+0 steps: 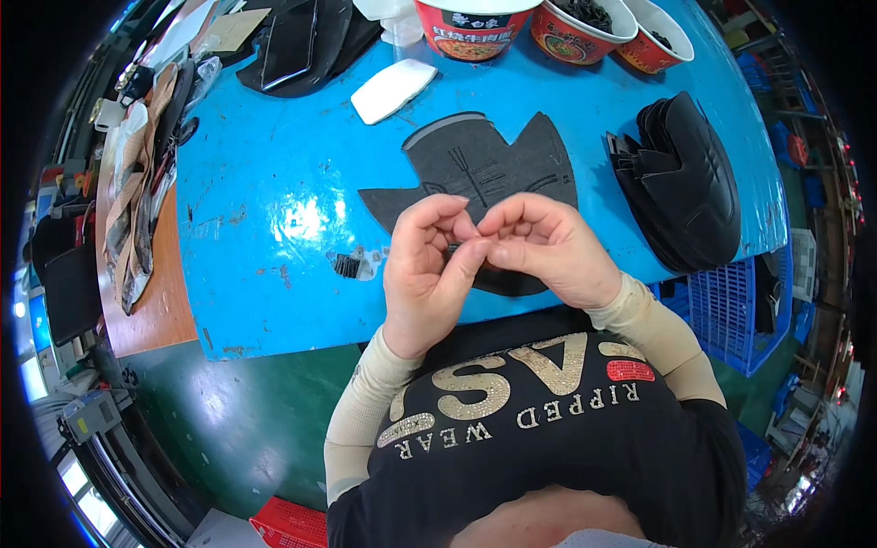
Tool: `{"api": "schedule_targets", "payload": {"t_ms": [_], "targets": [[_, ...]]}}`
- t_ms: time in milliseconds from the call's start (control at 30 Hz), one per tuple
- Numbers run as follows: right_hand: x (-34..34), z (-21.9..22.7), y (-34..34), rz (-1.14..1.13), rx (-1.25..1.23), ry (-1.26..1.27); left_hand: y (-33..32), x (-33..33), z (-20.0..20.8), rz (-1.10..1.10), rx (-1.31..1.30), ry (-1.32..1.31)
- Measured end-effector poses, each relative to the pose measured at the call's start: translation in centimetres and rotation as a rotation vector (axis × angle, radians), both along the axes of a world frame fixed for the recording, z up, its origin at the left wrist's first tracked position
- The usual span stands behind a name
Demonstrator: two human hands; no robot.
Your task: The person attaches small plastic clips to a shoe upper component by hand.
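Observation:
Over the near part of the blue table, my left hand (425,274) and my right hand (557,251) meet fingertip to fingertip. Both are closed in a pinch, thumb against forefinger. Whatever lies between the fingertips is too small to make out. Under and beyond them lies a flat black cut panel (480,164) with notched edges and thin lines marked on it; my hands cover its near middle. Left of my left hand, a small bunch of short black strips (347,266) rests beside a bit of clear plastic.
A stack of black shaped panels (685,183) stands at the right. Behind are a white pad (393,91), a phone (290,41) on black pieces, and red tubs (480,32), two holding black bits (585,14). A blue crate (735,315) sits below the table's right edge.

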State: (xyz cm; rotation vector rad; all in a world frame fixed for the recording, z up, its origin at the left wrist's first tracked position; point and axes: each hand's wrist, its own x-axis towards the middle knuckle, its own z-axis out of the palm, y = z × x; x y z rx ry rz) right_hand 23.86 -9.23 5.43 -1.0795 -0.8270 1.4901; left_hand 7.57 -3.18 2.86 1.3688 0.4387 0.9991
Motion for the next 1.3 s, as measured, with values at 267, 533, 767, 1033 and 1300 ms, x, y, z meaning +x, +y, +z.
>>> {"api": "schedule_targets", "payload": {"t_ms": [267,533,767,1033,1300], "targets": [[0.8,0.2,-0.2,0.181,-0.172,0.267,-0.2,-1.0,-0.1,-0.131,-0.237,-0.131],[-0.5,-1.0,-0.6,-0.114,0.105,0.175,-0.6,-0.7,0.0,0.017,-0.148,0.025],[0.3,-0.9,-0.8,-0.108,0.138,-0.059,-0.3,-0.7,0.5,0.037,-0.034,0.161],[0.7,-0.3,-0.8,-0.027,0.111,-0.155,0.4,-0.5,0.3,0.087,0.265,0.222],[3.6,0.5,1.6,0.073,-0.024,0.182,1.4,-1.3,-0.1,0.048,0.098,0.294]]}}
